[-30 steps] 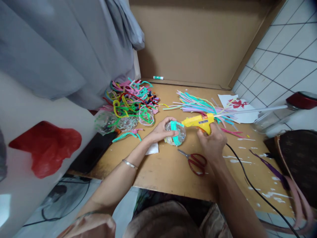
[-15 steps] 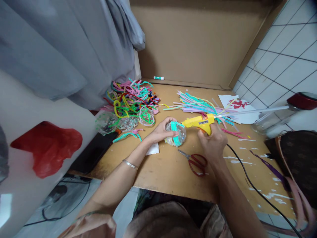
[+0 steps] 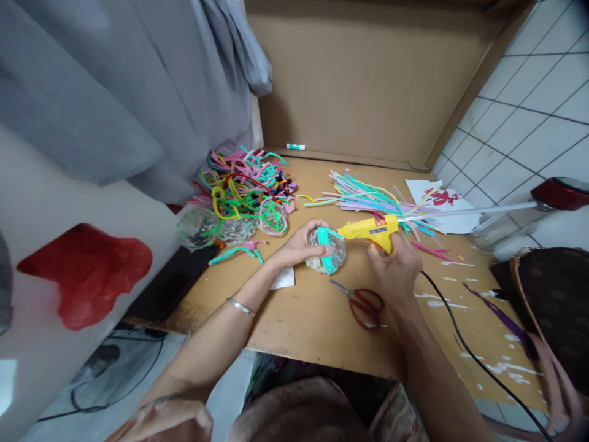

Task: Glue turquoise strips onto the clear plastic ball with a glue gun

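Head view, left hand (image 3: 301, 245): what is its condition?

Its fingers are curled around a clear, rounded container with a turquoise strip across its side (image 3: 338, 255). The thumb presses on the near side, over the strip. The container is held above the brown table (image 3: 294, 325), between the two hands.

And the right hand (image 3: 396, 264)?

It grips the handle of a yellow plastic glue gun (image 3: 372, 229), with the fingers at the orange trigger. Whether the trigger is pressed cannot be told.

State the orientation of the glue gun.

Its nozzle points toward the left hand and ends at the upper edge of the container, beside the end of the turquoise strip. Contact cannot be confirmed. A long translucent rod (image 3: 469, 210) extends from the rear, to the right of the right hand. A thin black cord (image 3: 453, 325) runs across the table on that same side.

List the items about the hands.

Nearer the person, below the gap between the hands: scissors with red handles and metal blades (image 3: 367, 308). Beyond the right hand: a loose bundle of pastel fuzzy stems (image 3: 363, 195). Beyond and left of the left hand: a tangled pile of multicoloured fuzzy stems (image 3: 243, 181), with clear rounded pieces (image 3: 237, 230) along its near edge. Partly under the left wrist, as seen from above: a small white sheet (image 3: 284, 279).
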Motion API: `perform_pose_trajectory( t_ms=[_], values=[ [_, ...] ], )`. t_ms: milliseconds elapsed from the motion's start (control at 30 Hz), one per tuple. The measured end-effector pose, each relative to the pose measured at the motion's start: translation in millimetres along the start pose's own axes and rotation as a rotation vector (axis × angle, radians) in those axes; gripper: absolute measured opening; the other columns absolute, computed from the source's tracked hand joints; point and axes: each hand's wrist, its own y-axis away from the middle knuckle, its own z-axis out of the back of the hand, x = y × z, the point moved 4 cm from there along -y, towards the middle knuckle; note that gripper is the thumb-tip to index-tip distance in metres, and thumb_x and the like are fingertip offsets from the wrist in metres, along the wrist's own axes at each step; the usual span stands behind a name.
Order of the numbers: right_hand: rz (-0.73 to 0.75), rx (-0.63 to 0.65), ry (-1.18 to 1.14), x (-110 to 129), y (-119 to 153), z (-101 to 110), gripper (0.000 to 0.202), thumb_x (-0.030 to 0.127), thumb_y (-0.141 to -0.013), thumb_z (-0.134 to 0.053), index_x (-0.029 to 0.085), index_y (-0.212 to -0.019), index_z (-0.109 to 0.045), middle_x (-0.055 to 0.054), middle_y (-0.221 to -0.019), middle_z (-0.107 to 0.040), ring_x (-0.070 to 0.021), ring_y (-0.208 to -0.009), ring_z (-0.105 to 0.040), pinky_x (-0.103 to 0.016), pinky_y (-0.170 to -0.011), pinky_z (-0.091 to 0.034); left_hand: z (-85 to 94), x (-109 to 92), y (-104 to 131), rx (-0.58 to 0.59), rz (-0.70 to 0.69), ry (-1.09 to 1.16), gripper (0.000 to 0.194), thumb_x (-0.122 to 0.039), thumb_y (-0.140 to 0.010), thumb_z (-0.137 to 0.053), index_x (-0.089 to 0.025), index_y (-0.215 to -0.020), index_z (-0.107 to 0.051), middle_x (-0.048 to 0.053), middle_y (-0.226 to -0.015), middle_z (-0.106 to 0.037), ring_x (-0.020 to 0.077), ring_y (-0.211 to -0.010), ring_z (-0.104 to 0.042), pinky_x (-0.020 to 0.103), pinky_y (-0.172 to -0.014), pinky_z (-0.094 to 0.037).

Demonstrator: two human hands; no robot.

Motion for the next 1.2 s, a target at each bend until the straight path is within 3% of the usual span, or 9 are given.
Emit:
perform_pose_trajectory(
  t_ms=[1200],
  values=[
    [-0.005,0.015,-0.030,-2.6,-1.5,1.7,0.007,0.028,-0.077,-0.054,0.022,-0.077,-0.052,-0.001,-0.069,-0.055,-0.0180,-0.062,-0.050,-0.028,-0.058,-0.035,-0.4,-1.9,0.5,0.002,0.007,0.012,0.059,-0.037,-0.056,-0.081,-0.017,-0.105,-0.053,0.003,-0.099,-0.056,0.0148,-0.085,-0.052,0.025,-0.078,-0.045]
  ],
)
